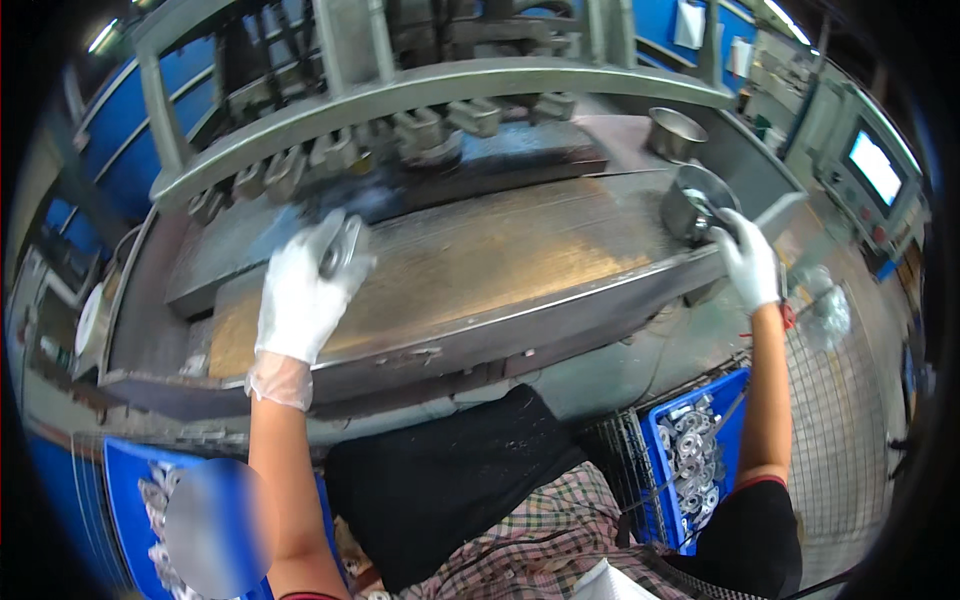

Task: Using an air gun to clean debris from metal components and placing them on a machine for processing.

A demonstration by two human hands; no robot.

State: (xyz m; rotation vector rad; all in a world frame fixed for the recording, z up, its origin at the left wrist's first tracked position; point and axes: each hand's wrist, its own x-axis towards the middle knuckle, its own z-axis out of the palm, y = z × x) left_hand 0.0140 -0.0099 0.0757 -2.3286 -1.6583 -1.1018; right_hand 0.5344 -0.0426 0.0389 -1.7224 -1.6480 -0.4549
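Note:
My left hand (305, 290), in a white glove, is closed around a small silvery metal part (343, 250) with a rounded, hollow shape. It is raised over the left portion of the machine's worn bed (480, 265). At the far right of the bed, my right hand (748, 262), also gloved in white, reaches to a metal pot (690, 205). Its fingers close at the rim around something dark and slim, perhaps a handle; its kind is hard to make out. Behind stands a second metal cup (676, 135).
A row of metal blocks (420, 130) hangs under the machine's crossbar (450, 85). Blue bins of metal parts stand below: one at right (735, 395), one at left (125, 470). A control panel (870, 180) is at far right. Black cloth (450, 480) covers my lap.

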